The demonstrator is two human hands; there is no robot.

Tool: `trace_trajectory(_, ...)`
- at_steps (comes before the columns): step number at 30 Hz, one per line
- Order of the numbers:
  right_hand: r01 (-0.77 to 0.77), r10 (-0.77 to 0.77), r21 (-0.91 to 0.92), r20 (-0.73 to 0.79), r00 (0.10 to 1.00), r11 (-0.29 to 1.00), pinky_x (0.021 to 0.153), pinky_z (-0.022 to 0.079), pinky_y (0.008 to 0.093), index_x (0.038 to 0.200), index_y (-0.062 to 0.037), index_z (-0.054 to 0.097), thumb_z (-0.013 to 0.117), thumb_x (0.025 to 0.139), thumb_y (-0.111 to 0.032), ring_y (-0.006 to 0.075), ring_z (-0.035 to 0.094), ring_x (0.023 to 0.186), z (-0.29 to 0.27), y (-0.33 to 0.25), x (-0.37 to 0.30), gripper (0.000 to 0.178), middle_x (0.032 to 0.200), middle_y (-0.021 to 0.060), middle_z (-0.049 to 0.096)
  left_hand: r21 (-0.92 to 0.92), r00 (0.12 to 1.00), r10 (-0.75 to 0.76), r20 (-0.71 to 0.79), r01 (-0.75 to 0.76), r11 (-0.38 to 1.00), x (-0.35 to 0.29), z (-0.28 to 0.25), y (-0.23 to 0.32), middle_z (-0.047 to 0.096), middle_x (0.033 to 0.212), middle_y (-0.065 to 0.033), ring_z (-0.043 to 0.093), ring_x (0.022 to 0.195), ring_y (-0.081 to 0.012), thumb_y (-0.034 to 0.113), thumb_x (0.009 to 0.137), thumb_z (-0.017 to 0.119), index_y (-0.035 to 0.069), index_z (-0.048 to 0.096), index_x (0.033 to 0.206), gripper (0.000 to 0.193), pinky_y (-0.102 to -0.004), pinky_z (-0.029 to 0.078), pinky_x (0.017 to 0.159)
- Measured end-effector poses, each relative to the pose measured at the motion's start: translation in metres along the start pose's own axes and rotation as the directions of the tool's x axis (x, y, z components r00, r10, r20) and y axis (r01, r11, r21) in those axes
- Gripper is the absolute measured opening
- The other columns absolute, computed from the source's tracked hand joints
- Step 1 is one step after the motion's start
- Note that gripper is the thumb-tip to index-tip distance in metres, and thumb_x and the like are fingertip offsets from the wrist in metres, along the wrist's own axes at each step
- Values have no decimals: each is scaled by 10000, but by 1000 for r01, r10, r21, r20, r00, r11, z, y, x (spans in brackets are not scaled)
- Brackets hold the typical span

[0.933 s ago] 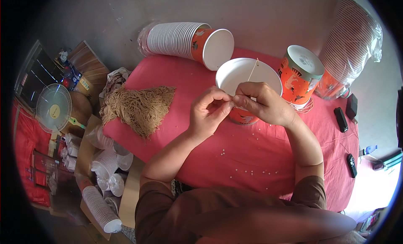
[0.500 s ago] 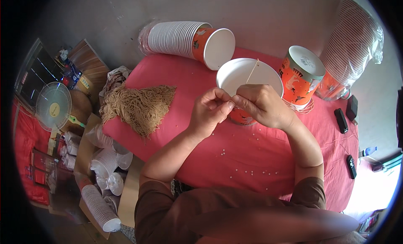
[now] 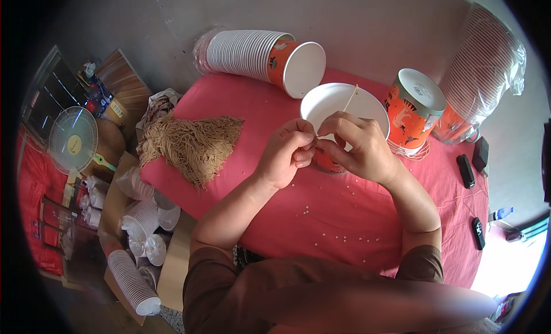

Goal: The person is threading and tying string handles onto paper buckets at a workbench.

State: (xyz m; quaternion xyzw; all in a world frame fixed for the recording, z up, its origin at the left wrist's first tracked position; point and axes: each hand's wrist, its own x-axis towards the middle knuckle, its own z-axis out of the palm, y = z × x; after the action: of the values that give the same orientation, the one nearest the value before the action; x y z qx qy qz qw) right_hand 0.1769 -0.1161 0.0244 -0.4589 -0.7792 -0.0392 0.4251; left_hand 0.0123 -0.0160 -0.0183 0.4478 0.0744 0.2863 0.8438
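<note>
A tan cord [image 3: 350, 98] comes through a hole near the far rim of a white-lined paper bucket [image 3: 321, 101] with an orange printed outside. It runs down behind my right hand [image 3: 364, 149]. My left hand [image 3: 282, 153] and my right hand meet in front of the bucket, thumbs and forefingers pinched close together. Between the fingertips the cord is too small to follow, but both hands appear to pinch it. The bucket stands upright on the table, its front partly hidden by my hands.
A bundle of tan cords [image 3: 192, 147] hangs over the left edge of the red-covered table [image 3: 275, 219]. Nested buckets [image 3: 247, 55] lie at the back. An upturned orange bucket [image 3: 408, 113] and a bagged stack [image 3: 482, 75] stand right. Small white beads [image 3: 345, 238] lie scattered in front.
My right hand's fingers have lifted and uncurled somewhat, while its thumb stays near my left fingertips. My left fingers have curled in more. The view has shifted slightly.
</note>
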Motion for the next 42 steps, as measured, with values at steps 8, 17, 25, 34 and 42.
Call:
trace_trajectory(8, 61, -62, -18, -58, 996, 998, 598, 556, 331, 922, -37, 652, 728, 764, 10, 242, 695, 731, 0, 3, 2, 181, 883, 89, 675, 2, 1000, -17, 16, 16, 1000, 0, 0, -1, 473, 709, 41, 382, 547, -27, 104, 911, 582, 76, 569, 905, 31, -190, 296, 477)
trace_trajectory(17, -78, 79, 147, -4, 997, 986, 607, 522, 298, 956, -9, 661, 696, 776, 46, 188, 657, 709, -6, 4, 0, 192, 849, 91, 667, 4, 998, 46, 34, -46, 999, 3, -9, -7, 555, 730, 32, 411, 559, -29, 105, 913, 637, 42, 656, 967, 85, -187, 320, 485)
trace_trajectory(25, 14, -10, 74, -65, 998, 997, 582, 527, 334, 906, -12, 647, 715, 764, 3, 237, 658, 669, -3, 10, 0, 158, 829, 100, 658, 177, 980, 178, 94, -192, 965, 3, -9, -10, 591, 756, 20, 443, 566, -15, 102, 931, 655, 24, 653, 1000, 104, -181, 345, 472)
trace_trajectory(34, 44, -51, -91, -73, 996, 995, 546, 526, 374, 852, -29, 603, 708, 767, -39, 279, 657, 643, -10, 16, 2, 135, 812, 94, 627, 418, 961, 271, 58, -270, 867, 3, -7, -9, 585, 726, 22, 467, 548, -18, 120, 941, 654, 16, 641, 988, 115, -183, 361, 459)
trace_trajectory(42, 43, -47, -208, -14, 999, 977, 564, 516, 348, 871, -15, 555, 684, 728, 52, 256, 638, 666, -13, 20, 0, 204, 812, 97, 593, 366, 960, 279, 35, -273, 890, 4, -10, -9, 581, 725, 28, 470, 551, -18, 97, 939, 647, 19, 641, 967, 84, -183, 353, 453)
